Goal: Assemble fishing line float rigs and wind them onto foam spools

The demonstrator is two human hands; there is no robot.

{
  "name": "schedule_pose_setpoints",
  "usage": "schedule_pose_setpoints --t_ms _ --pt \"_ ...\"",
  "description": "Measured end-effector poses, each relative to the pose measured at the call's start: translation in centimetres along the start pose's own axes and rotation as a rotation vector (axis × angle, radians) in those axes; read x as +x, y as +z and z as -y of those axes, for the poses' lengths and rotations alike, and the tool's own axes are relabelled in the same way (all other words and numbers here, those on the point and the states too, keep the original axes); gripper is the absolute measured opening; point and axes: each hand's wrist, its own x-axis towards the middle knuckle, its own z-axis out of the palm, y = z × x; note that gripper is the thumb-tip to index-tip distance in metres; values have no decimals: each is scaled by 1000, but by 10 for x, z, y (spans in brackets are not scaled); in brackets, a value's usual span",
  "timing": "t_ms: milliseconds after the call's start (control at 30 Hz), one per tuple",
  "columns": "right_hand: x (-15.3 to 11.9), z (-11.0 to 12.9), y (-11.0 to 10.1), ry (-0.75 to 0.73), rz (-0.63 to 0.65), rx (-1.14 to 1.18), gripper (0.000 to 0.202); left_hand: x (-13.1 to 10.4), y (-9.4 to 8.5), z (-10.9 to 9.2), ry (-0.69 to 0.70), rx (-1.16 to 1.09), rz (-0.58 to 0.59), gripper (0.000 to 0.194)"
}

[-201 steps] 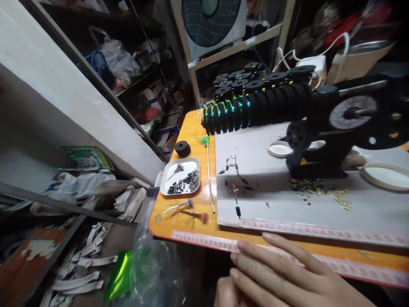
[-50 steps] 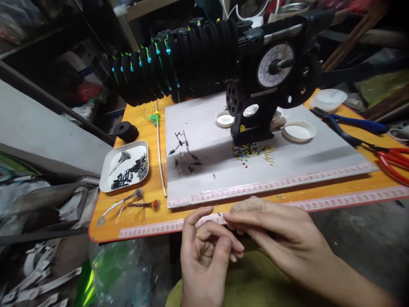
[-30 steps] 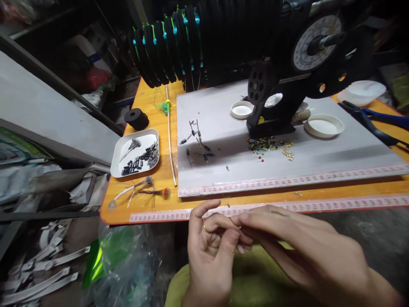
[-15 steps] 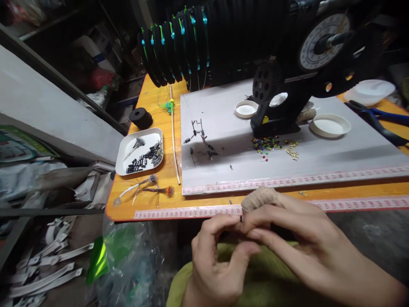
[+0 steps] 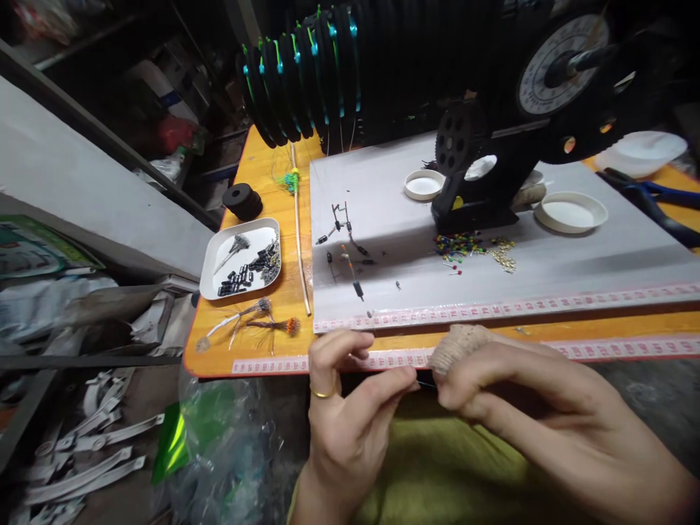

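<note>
My left hand (image 5: 355,415) is above my lap at the table's front edge, a ring on one finger. Its thumb and a finger meet in a pinch at one end of a fine, thin line (image 5: 425,383), while another finger is raised and bent. My right hand (image 5: 525,408) pinches close to the line's other end; a beige finger sleeve (image 5: 459,343) covers one fingertip. Beyond my left hand, a small rig with an orange tip and a black cylinder (image 5: 358,289) shows over the grey board (image 5: 415,255). Similar small black-and-wire rigs (image 5: 339,224) lie behind it.
A white tray (image 5: 205,273) of small black and metal parts stands left. Beaded pins (image 5: 462,245) and brass bits (image 5: 504,255) lie before a black geared machine (image 5: 475,197). Round dishes (image 5: 572,213), blue-handled pliers (image 5: 650,193) and a measuring tape (image 5: 322,364) are on the table.
My hands have moved apart, with a thin line now visible between them. The orange-tipped rig now shows over the board. My left hand has turned, raising one finger.
</note>
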Motion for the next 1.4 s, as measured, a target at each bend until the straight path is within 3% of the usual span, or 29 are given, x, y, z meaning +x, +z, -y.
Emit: schedule_pose_setpoints --t_ms 133,300,467,667,800,1000,1067,1133,1200,1300,1400 --pt "3 0 5 151 -54 33 10 7 3 -10 -119 -205 25 21" --pt "1 -3 4 268 30 109 10 8 7 -15 -395 -503 -58 25" --pt "3 -4 3 288 62 117 9 9 6 -17 -465 -620 -81 27" --pt "2 -4 3 321 80 139 8 5 3 -14 -433 -606 -31 35" --pt "4 -4 1 386 108 114 15 5 -2 -10 -343 -462 41 38" --pt "15 -4 -4 370 165 66 17 29 -17 -3 137 -191 308 42" --pt "17 -4 -3 334 153 69 14 36 -18 -2 257 -150 345 42" --pt "16 -2 -2 274 110 20 8 38 -16 0 288 -158 324 43" --pt "13 -1 1 190 40 -91 3 36 -10 3 220 -254 246 44" --pt "9 -2 5 48 -59 -233 17 32 0 8 114 -425 90 47" --pt "8 -9 7 8 -127 -243 21 29 8 10 45 -479 -18 47"
